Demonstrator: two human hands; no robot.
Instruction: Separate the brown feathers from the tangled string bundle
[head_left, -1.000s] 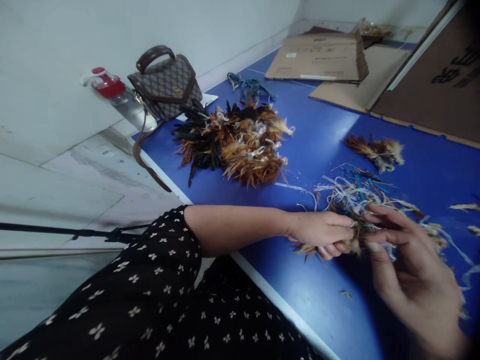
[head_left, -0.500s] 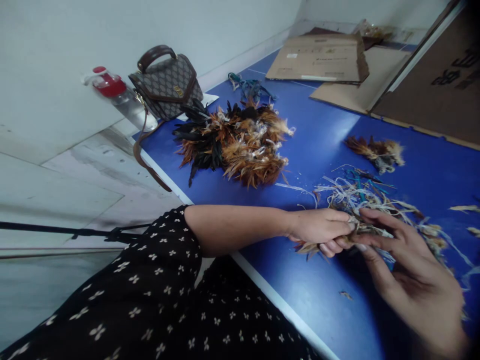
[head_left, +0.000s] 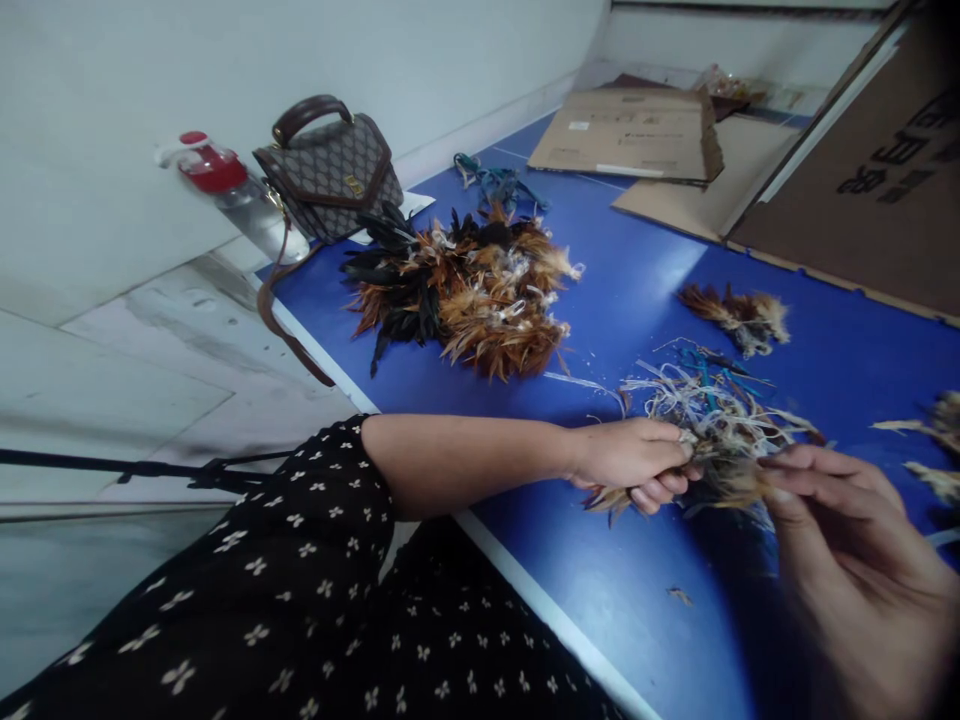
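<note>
My left hand [head_left: 634, 460] is closed around a small bunch of brown feathers [head_left: 609, 500], whose tips stick out below the palm. Its thumb and forefinger press on the pale quill end. To the right, my right hand [head_left: 847, 520] pinches a tuft of tan feather fluff [head_left: 741, 484] between thumb and fingers. Just beyond both hands lies a tangled heap of white strings and scraps [head_left: 720, 410], with some teal strands in it. My fingers hide part of the bunch.
Brown and black feather bunches [head_left: 480, 300] are piled at the left, near a handbag [head_left: 334, 180] and a red-topped bottle [head_left: 240, 195]. Another feather bunch [head_left: 739, 315] lies beyond the scraps. Flattened cardboard [head_left: 626, 130] and a carton [head_left: 870, 180] occupy the far side of the blue table [head_left: 622, 600].
My right hand has moved away to the right from my left hand and now pinches a tan tuft. My left hand keeps its grip on the bunch. The view has shifted slightly.
</note>
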